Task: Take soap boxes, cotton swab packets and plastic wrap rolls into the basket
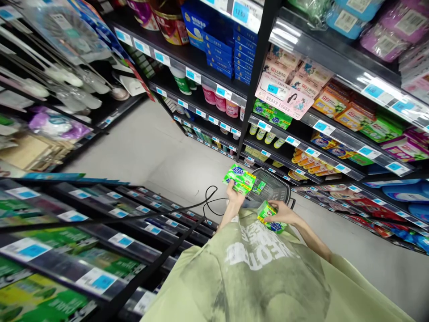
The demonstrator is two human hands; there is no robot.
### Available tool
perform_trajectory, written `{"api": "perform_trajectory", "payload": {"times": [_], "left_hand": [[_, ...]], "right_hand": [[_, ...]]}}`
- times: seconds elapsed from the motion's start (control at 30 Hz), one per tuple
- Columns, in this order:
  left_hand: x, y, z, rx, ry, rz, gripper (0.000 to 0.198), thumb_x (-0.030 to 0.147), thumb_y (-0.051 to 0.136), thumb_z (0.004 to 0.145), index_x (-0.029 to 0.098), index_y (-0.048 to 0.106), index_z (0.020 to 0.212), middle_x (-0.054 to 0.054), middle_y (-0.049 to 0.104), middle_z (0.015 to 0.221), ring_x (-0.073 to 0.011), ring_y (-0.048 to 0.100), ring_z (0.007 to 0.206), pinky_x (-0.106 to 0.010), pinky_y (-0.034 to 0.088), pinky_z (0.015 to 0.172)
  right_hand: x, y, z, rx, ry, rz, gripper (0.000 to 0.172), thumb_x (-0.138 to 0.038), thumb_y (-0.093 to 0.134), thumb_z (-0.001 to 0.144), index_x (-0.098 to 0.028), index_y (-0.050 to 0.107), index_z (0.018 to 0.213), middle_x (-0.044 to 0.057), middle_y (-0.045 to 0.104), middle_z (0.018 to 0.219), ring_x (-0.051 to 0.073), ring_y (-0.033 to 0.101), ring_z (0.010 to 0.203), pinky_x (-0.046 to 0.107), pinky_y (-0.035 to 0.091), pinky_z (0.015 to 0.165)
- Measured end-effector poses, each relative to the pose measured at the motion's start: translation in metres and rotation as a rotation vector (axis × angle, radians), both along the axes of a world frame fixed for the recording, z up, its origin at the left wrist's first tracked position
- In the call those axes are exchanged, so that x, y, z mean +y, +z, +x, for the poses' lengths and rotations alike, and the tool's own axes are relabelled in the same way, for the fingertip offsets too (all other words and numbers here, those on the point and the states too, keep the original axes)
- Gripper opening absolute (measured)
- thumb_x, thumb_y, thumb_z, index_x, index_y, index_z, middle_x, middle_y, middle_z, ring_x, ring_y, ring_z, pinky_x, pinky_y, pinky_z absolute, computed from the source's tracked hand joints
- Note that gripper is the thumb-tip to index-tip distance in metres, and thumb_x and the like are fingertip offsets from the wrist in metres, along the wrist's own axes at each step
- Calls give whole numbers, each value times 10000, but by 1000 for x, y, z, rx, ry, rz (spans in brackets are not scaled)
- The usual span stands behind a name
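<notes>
My left hand (235,195) is closed around the near edge of a green and yellow soap pack (239,177) with blue lettering, held out in front of my body. Close to my shirt, my right hand (280,212) grips a second green soap pack (267,209), its fingers over the top and side. Below and beyond both hands is a dark grey slotted shopping basket (283,193), partly hidden by the packs and my right hand. One small green pack (260,187) shows inside the basket.
Shelving (335,123) with boxed soaps and price tags runs along the right. Another shelf unit (110,243) with green packs stands close on the left. Grey floor (161,147) lies between them. A black cord (187,206) loops near my left forearm.
</notes>
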State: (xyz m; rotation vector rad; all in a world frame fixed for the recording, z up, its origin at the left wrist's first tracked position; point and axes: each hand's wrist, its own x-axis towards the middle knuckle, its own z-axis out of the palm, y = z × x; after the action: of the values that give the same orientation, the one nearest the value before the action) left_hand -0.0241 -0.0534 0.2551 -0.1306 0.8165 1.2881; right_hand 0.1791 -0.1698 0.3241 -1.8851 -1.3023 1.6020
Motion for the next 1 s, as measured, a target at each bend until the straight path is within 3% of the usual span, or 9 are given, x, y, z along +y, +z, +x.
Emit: {"api": "perform_trajectory", "payload": {"times": [0.1, 0.2, 0.3, 0.4, 0.53, 0.63, 0.8, 0.9, 1.0], "left_hand": [[-2, 8, 0, 39, -73, 34, 373, 494, 774, 851, 199, 740, 1075, -105, 810, 1092, -334, 700, 1199, -439, 544, 1017], [-8, 14, 1, 35, -135, 75, 474, 484, 837, 796, 201, 729, 1160, -106, 797, 1166, -347, 693, 1228, -459, 540, 1034], [-20, 16, 2, 50, -191, 87, 575, 421, 934, 683, 226, 730, 1184, -86, 797, 1176, -344, 725, 1173, -452, 563, 995], [-33, 13, 3, 98, -237, 51, 632, 357, 981, 621, 222, 728, 1185, -81, 802, 1155, -322, 753, 1079, -421, 581, 924], [-44, 8, 7, 176, -284, 12, 582, 319, 975, 664, 222, 719, 1178, -54, 809, 1078, -260, 764, 943, -355, 574, 808], [-44, 4, 11, 169, -337, 20, 532, 291, 962, 687, 231, 717, 1156, -38, 810, 1034, -231, 762, 864, -338, 577, 774], [-38, 1, 19, 88, -265, -112, 427, 281, 953, 655, 195, 730, 1009, -51, 809, 946, -256, 773, 852, -365, 604, 783], [-33, -1, 23, 72, -199, -149, 361, 256, 925, 660, 194, 722, 953, -53, 812, 950, -270, 779, 925, -367, 603, 825], [-26, 0, 26, 64, -161, -130, 341, 290, 905, 681, 204, 709, 947, -57, 814, 968, -269, 777, 999, -360, 595, 888]], "right_hand": [[-18, -6, 9, 66, 49, -53, 955, -450, 979, 552, -203, 664, 1419, 154, 644, 1479, 422, 605, 1376, 567, 465, 1202], [-23, -4, 23, 102, 139, 0, 1101, -406, 1009, 504, -184, 593, 1499, 158, 593, 1538, 400, 564, 1424, 539, 398, 1257], [-25, -4, 33, 133, 172, 25, 1148, -388, 1028, 491, -211, 568, 1529, 139, 578, 1560, 378, 563, 1429, 503, 391, 1265], [-27, -7, 36, 162, 103, 38, 1153, -374, 1033, 497, -216, 560, 1537, 128, 562, 1576, 374, 541, 1452, 511, 364, 1281], [-29, -10, 34, 266, -87, 42, 1045, -306, 1040, 473, -229, 648, 1439, 98, 625, 1515, 361, 561, 1432, 520, 377, 1272], [-31, -11, 26, 428, -278, 34, 847, -264, 1013, 516, -239, 717, 1310, 69, 726, 1371, 334, 650, 1319, 493, 479, 1195], [-19, -15, 7, 645, -825, 27, 507, -343, 943, 635, -256, 721, 1082, 46, 817, 1028, 319, 771, 1019, 489, 628, 966], [5, -15, -2, 693, -1039, 163, 486, -417, 902, 693, -279, 688, 1107, 23, 811, 1043, 307, 762, 1057, 500, 631, 965], [31, -11, -9, 716, -1060, 328, 554, -341, 917, 682, -298, 662, 1172, -6, 800, 1110, 269, 740, 1121, 461, 615, 1012]]}}
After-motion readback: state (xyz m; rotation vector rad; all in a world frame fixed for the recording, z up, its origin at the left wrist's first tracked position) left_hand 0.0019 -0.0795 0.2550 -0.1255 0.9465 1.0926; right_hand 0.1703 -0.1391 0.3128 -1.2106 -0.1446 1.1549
